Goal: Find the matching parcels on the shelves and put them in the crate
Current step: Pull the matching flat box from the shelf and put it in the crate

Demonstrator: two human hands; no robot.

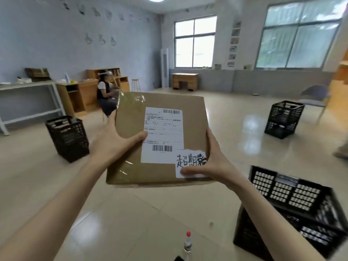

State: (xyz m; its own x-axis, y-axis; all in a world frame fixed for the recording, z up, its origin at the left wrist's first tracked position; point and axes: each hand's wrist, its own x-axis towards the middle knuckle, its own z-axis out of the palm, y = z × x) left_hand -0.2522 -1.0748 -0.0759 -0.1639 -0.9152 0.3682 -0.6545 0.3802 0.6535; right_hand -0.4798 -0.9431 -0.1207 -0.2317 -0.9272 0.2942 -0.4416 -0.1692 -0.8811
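Glossy floor tiles lie below as the left hand (113,142) and right hand (212,162), each grip clamped on an edge, thumbs on top, hold the parcel (160,140) label-up, probably for reading, near the crate (290,202).

A pale, glossy tiled floor (235,140) carries everything here. Three black plastic crates stand on it: one at near right (293,210), one far right (284,119) and one at left (68,137) (all well apart). A small bottle with a red cap (187,242) stands at the bottom edge. Farther back on the floor stand a wooden desk (185,81), a stool (136,85) and a grey chair (314,100).
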